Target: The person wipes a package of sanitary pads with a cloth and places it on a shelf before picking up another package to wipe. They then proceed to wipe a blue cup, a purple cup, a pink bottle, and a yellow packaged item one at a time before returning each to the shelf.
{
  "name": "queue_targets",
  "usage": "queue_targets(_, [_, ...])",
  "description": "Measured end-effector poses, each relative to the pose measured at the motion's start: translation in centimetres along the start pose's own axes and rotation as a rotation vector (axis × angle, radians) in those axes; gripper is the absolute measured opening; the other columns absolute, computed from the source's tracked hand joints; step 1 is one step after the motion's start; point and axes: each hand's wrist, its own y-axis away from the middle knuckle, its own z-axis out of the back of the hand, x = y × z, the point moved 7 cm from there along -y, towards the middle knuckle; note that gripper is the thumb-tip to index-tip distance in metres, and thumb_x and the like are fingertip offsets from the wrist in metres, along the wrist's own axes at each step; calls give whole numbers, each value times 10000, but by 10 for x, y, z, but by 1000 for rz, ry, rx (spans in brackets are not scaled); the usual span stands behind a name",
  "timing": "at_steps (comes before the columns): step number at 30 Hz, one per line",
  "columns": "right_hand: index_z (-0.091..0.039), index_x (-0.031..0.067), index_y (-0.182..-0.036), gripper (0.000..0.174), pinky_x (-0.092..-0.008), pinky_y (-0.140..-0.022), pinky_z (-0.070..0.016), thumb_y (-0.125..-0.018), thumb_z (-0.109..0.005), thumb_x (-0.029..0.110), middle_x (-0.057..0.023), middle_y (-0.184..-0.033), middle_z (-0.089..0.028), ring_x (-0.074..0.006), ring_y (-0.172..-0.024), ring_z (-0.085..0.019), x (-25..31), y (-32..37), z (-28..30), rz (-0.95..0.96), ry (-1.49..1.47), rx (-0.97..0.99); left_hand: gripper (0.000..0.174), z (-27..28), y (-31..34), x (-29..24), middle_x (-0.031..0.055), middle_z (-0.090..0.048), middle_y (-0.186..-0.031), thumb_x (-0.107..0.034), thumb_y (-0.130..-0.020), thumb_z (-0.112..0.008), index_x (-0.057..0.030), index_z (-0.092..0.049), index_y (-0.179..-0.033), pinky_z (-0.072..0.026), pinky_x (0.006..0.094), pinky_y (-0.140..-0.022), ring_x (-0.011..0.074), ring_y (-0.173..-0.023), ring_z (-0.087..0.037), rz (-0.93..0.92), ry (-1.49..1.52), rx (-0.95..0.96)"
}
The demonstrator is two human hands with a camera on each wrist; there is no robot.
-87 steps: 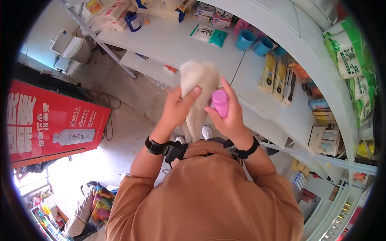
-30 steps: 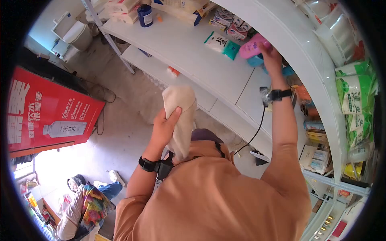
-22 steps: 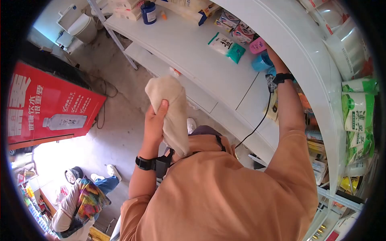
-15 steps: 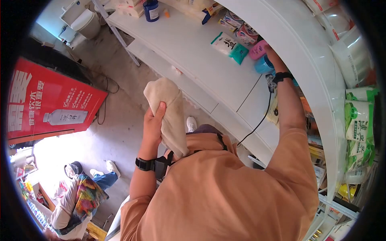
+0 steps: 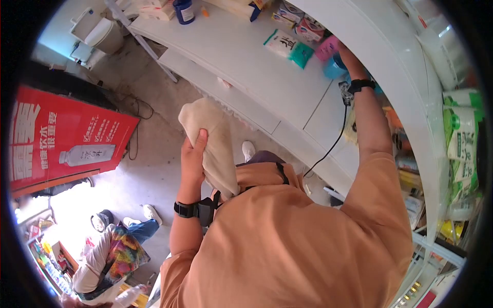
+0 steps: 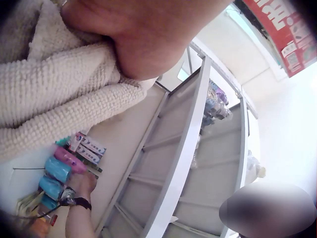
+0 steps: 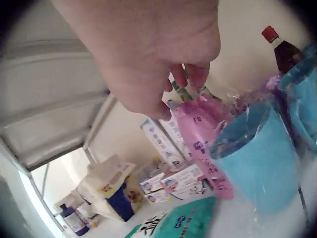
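My left hand (image 5: 193,156) grips a folded cream towel (image 5: 209,131), thumb on top, held up in front of my body. In the left wrist view the towel (image 6: 59,91) shows a ribbed weave. My right hand (image 5: 351,62) reaches deep onto the white shelf (image 5: 226,49), over a pink bottle (image 5: 326,47). In the right wrist view its thumb and curled fingers are at the upper end of the pink bottle (image 7: 200,134), which stands tilted close beside a blue plastic-wrapped cup (image 7: 260,163). Part of the bottle's top is hidden by the hand.
A green-and-white salt packet (image 5: 290,47) and small boxes (image 5: 309,28) lie left of the bottle. A blue jar (image 5: 183,11) stands farther along. The shelf above (image 5: 393,66) curves close over my right arm. Another person (image 5: 115,251) is at lower left.
The pink bottle came from between my hands to the back of the shelf with my right hand. It has stayed beside the cups lately. My left hand kept the towel, drawing it slightly left.
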Motion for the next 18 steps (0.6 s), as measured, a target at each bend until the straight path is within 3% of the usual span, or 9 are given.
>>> queue_targets(2, [-604, 37, -1167, 367, -430, -936, -444, -847, -670, 202, -181, -1135, -632, -381, -1067, -579, 35, 19, 19, 0, -8, -22, 449, 3, 5, -2, 109, -634, -1140, -346, -981, -553, -7, -512, -1272, -533, 332, -830, 198, -972, -644, 5, 45, 15])
queue_targets(4, [-606, 60, -1112, 264, -418, -938, -440, -858, -632, 131, -157, -1105, -619, -345, -1066, -572, 69, 55, 25, -104, -148, 136, 461, 4, 3, 0, 108, -622, -1166, -350, -982, -548, -13, -493, -1292, -531, 339, -846, 204, -998, -636, 2, 93, 36])
queue_targets(5, [-588, 65, -1130, 312, -438, -935, -443, -848, -658, 177, -158, -1136, -605, -348, -1076, -557, 88, 85, 25, -29, -269, 182, 474, 6, 2, 1, 107, -610, -1193, -354, -983, -544, -20, -474, -1312, -528, 346, -862, 211, -1024, -628, -12, 151, 34])
queue_targets(7, [-577, 56, -1136, 314, -423, -940, -438, -848, -664, 145, -146, -1128, -595, -333, -1081, -551, 144, 147, 31, -115, -484, 433, 511, 3, -3, 8, 105, -581, -1247, -369, -982, -540, -31, -431, -1351, -515, 357, -897, 217, -1079, -604, 9, 160, 88])
queue_targets(8, [-548, 40, -1195, 393, -415, -958, -434, -858, -687, 187, -142, -1166, -589, -315, -1104, -551, 173, 174, 33, -91, -601, 566, 525, -2, -5, 12, 103, -578, -1251, -378, -980, -542, -32, -424, -1357, -509, 362, -910, 217, -1091, -598, 10, 155, 112])
queue_targets(10, [-474, 28, -1301, 540, -398, -987, -423, -860, -709, 231, -145, -1223, -578, -279, -1168, -532, 229, 200, 60, -281, -881, 791, 540, -18, -5, 20, 101, -574, -1256, -388, -977, -544, -33, -417, -1363, -503, 367, -923, 218, -1102, -592, 28, 132, 161])
queue_targets(14, [-357, 19, -1383, 699, -382, -987, -427, -851, -731, 276, -173, -1252, -565, -277, -1191, -531, 281, 216, 110, -379, -1101, 769, 576, -88, 19, 41, 112, -537, -1303, -401, -973, -541, -34, -379, -1386, -476, 384, -968, 240, -1162, -556, 96, 109, 459])
queue_targets(16, [-283, 17, -1404, 787, -384, -944, -455, -836, -748, 300, -218, -1234, -561, -310, -1139, -573, 268, 233, 126, -712, -1054, 650, 671, -114, 35, 56, 132, -474, -1372, -379, -940, -605, -28, -312, -1431, -441, 397, -1017, 267, -1233, -505, 161, 150, 616])
queue_targets(18, [-268, 18, -1404, 810, -388, -924, -466, -831, -753, 321, -235, -1222, -559, -322, -1107, -591, 256, 251, 141, -745, -975, 566, 676, -125, 41, 71, 132, -486, -1355, -296, -912, -648, -14, -315, -1429, -432, 385, -1020, 252, -1234, -499, 190, 105, 751])
